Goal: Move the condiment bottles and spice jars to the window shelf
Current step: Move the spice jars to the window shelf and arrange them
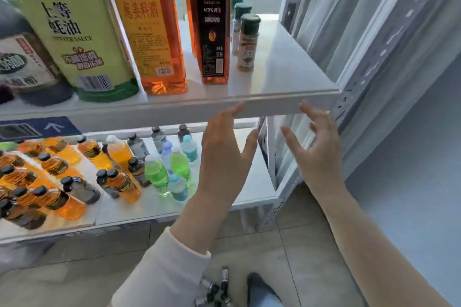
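Observation:
On the upper white shelf point(287, 75) stand a green oyster sauce bottle point(74, 32), an amber cooking wine bottle point(149, 30), a dark-labelled oil bottle point(212, 25) and a row of spice jars point(247, 42) with dark green caps. A vinegar bottle point(22, 65) shows at the far left. My left hand point(224, 154) is raised just below the shelf's front edge, fingers apart, holding nothing. My right hand point(316, 149) hovers beside it near the shelf's right corner, fingers spread and empty.
The lower shelf point(249, 192) carries several small bottles of orange, green, blue and dark liquid. A white metal rack post point(374, 77) and sheer curtain rise at the right. Tiled floor lies below, with small jars point(217, 289) near a foot at the bottom.

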### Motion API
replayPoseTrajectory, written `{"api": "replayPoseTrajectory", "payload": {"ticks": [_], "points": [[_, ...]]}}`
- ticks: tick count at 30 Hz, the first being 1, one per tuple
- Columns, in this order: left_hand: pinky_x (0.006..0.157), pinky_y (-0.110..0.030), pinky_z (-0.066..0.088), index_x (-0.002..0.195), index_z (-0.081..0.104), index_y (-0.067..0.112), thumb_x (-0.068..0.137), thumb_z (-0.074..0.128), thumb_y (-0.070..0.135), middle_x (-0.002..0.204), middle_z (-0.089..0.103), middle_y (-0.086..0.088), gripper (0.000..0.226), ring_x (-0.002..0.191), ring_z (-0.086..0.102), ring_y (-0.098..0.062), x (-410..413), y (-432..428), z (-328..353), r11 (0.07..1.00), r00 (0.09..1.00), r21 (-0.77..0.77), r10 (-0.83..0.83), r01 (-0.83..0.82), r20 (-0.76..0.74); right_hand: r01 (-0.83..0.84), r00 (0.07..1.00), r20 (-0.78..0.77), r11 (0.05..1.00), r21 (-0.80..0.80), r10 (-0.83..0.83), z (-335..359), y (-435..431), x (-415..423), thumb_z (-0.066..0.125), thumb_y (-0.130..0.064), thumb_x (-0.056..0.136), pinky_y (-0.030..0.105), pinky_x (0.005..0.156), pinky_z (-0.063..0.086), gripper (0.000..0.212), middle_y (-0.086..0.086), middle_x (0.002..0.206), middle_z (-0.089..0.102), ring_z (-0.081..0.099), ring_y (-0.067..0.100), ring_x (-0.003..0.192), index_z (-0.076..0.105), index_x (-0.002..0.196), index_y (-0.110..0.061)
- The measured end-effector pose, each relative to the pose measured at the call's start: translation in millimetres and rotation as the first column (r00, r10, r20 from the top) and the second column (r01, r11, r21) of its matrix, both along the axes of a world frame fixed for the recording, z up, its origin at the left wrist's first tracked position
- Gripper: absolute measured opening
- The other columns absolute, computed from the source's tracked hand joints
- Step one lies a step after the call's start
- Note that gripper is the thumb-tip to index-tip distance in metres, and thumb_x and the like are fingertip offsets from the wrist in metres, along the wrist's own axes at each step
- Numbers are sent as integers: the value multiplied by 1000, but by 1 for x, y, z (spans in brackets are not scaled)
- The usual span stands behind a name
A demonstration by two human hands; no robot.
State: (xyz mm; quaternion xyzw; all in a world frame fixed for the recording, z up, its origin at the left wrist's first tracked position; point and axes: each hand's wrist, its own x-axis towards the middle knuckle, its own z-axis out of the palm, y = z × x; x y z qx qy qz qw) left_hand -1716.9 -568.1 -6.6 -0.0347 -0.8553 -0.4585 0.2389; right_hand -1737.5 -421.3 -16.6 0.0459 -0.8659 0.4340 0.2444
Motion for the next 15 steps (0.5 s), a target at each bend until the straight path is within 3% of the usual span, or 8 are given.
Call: {"api": "replayPoseTrajectory", "payload": {"ticks": [4, 9, 12, 15], "points": [[104, -28, 26, 131, 46, 8, 86, 61, 15, 131, 53, -7, 48, 123, 46, -25, 62, -39, -34, 970, 990, -202, -132, 137, 41, 120, 990, 80, 993, -10, -118, -40, -32, 83, 65, -27, 85, 9, 100, 31, 52, -5, 126, 51, 45, 8, 118, 49, 132, -10], [111, -41, 22, 134, 42, 8, 88, 60, 15, 142, 44, -9, 50, 135, 34, -28, 130, -67, -60, 870, 941, -362, -286, 334, 180, 193, 953, 215, 974, 118, -215, -69, -63, 180, 65, -21, 86, 11, 105, 20, 54, 5, 138, 50, 37, 19, 135, 47, 135, -8], [113, -47, 21, 131, 47, 7, 86, 61, 15, 140, 46, -10, 48, 135, 35, -30, 164, -60, -67, 773, 900, -462, -394, 434, 185, 271, 921, 242, 947, 171, -307, -76, -61, 233, 64, -19, 87, 7, 105, 13, 53, 3, 141, 46, 28, 13, 137, 45, 136, -9], [112, -49, 18, 130, 48, 6, 84, 62, 14, 139, 48, -11, 48, 135, 36, -31, 201, -44, -73, 675, 836, -516, -522, 527, 171, 364, 874, 247, 900, 240, -419, -78, -51, 287, 63, -19, 88, 2, 102, 7, 52, 3, 142, 45, 29, 17, 138, 45, 136, -10]]}}
